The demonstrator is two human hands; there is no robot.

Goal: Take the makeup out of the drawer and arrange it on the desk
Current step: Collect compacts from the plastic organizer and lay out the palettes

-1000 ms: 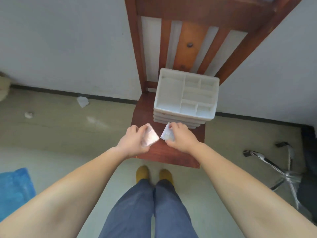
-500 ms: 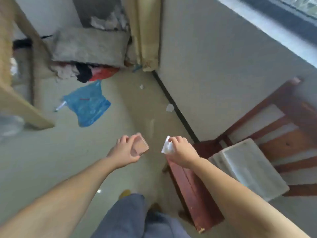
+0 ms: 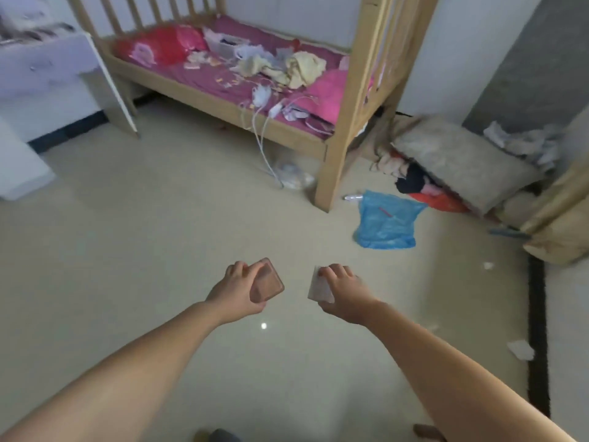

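Note:
My left hand (image 3: 234, 290) grips a flat, rounded pinkish compact case (image 3: 267, 281), fingers curled over its far edge. My right hand (image 3: 342, 291) holds a second flat, pale clear case (image 3: 319, 288) by its edges. Both hands hover at mid-height over the bare beige floor, about a hand's width apart. A white desk (image 3: 41, 63) shows blurred at the far left. The drawer organiser and the chair are out of view.
A wooden crib (image 3: 347, 100) with pink bedding and loose clothes stands ahead. A blue plastic bag (image 3: 385, 221) lies on the floor by its leg. Cushions and clothes (image 3: 452, 161) pile at the right near a curtain (image 3: 561, 224). Paper scraps (image 3: 521, 349) lie along the dark baseboard.
My view has swung left, away from the chair and white organiser, to the crib and the floor. Both hands keep the same hold on their cases.

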